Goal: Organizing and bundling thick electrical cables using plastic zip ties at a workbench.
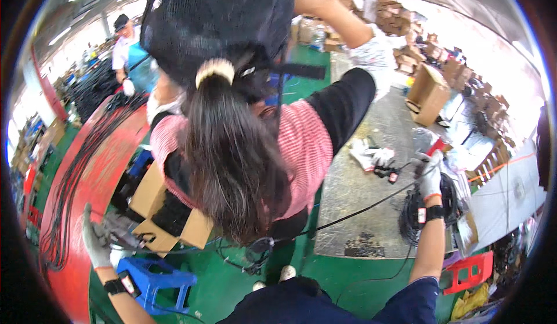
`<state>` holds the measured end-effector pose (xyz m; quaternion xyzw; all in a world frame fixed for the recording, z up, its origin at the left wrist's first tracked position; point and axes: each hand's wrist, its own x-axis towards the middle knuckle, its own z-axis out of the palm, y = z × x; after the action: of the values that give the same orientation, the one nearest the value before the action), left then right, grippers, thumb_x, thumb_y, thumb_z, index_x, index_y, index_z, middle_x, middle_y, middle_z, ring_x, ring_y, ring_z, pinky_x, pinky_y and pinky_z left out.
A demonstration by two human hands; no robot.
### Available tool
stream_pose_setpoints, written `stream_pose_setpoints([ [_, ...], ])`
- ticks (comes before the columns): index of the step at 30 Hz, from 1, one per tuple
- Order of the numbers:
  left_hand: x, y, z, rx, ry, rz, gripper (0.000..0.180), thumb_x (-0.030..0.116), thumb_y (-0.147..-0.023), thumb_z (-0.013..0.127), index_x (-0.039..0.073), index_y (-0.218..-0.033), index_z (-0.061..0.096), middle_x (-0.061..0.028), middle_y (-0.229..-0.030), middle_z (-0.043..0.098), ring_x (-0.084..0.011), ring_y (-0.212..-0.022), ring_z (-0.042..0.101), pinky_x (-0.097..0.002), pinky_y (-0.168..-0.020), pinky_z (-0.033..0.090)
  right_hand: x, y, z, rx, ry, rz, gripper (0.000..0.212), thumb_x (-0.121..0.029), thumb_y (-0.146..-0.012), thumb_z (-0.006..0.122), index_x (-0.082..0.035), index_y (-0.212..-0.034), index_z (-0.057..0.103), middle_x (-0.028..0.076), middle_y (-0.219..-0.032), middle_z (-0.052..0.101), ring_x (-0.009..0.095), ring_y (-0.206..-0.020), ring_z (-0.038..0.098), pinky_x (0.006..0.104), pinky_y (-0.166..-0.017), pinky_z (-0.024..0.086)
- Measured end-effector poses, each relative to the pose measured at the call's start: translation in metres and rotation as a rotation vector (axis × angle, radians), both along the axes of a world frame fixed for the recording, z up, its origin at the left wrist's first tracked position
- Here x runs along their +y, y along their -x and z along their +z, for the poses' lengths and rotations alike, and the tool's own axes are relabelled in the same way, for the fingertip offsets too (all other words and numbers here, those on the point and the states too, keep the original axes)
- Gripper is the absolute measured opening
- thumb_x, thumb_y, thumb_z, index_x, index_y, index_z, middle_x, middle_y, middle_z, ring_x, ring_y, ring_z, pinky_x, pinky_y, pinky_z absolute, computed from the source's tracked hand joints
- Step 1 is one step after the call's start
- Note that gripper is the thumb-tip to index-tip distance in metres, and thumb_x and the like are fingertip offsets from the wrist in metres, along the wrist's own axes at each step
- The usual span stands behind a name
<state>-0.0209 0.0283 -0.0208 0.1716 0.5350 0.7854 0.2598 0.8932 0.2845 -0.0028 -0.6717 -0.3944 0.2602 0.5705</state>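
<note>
My right hand (431,180), in a pale glove, is closed on a black cable (365,209) at the right-hand table. The cable runs left across the gap between the tables, sagging past a person. Beside that hand are a coil of black cable (411,216) and a red object (437,146). My left hand (96,244), also gloved, is beside the long red table (87,208), its fingers stretched out. A thin dark cable passes close to it; whether the hand touches it, I cannot tell.
Directly ahead, a person in a pink striped top (307,150) raises a black mesh bag (214,22). An opened cardboard box (194,229), a blue stool (156,280) and a red stool (471,270) stand low down. Gloves (371,154) lie on the grey table (348,219). Another person (136,63) is far left.
</note>
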Motion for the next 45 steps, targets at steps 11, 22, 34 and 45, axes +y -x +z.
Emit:
stream_pose_setpoints([
  [11, 0.02, -0.058, 0.034, 0.01, 0.086, -0.113, 0.04, 0.041, -0.098, 0.058, 0.015, -0.127, 0.063, 0.0046, -0.062, 0.051, -0.0104, -0.045, 0.047, -0.0261, -0.039, 0.035, 0.056, -0.008, -0.042, 0.271, 0.072, -0.003, 0.067, -0.063, -0.099, 0.031, -0.009, -0.117, 0.066, 0.008, -0.099, 0.067, 0.019, -0.079, 0.06, 0.0303, -0.068, 0.048],
  [22, 0.059, -0.106, 0.084, 0.339, 0.361, -0.237, 0.042, 0.042, -0.101, 0.051, 0.011, -0.129, 0.06, 0.0017, -0.058, 0.051, -0.0107, -0.044, 0.051, -0.0238, -0.039, 0.037, 0.067, -0.079, -0.09, 0.396, -0.106, -0.022, 0.072, -0.073, -0.091, 0.044, -0.01, -0.123, 0.057, 0.0, -0.096, 0.06, 0.014, -0.072, 0.053, 0.0281, -0.066, 0.047],
  [34, 0.079, -0.104, 0.085, 0.299, 0.401, -0.259, 0.043, 0.044, -0.099, 0.054, 0.014, -0.129, 0.06, -0.0017, -0.057, 0.054, -0.0144, -0.043, 0.056, -0.0259, -0.037, 0.041, -0.002, -0.15, -0.074, 0.495, -0.387, -0.17, 0.07, -0.071, -0.093, 0.044, -0.011, -0.126, 0.056, 0.001, -0.097, 0.062, 0.015, -0.074, 0.055, 0.0289, -0.067, 0.048],
  [45, 0.086, -0.095, 0.078, 0.225, 0.252, -0.294, 0.042, 0.039, -0.101, 0.053, 0.008, -0.128, 0.057, -0.0015, -0.054, 0.054, -0.013, -0.041, 0.055, -0.0233, -0.036, 0.035, -0.037, -0.161, -0.085, 0.52, -0.401, -0.15, 0.068, -0.069, -0.094, 0.043, -0.013, -0.129, 0.055, 0.003, -0.098, 0.063, 0.015, -0.076, 0.057, 0.0297, -0.068, 0.049],
])
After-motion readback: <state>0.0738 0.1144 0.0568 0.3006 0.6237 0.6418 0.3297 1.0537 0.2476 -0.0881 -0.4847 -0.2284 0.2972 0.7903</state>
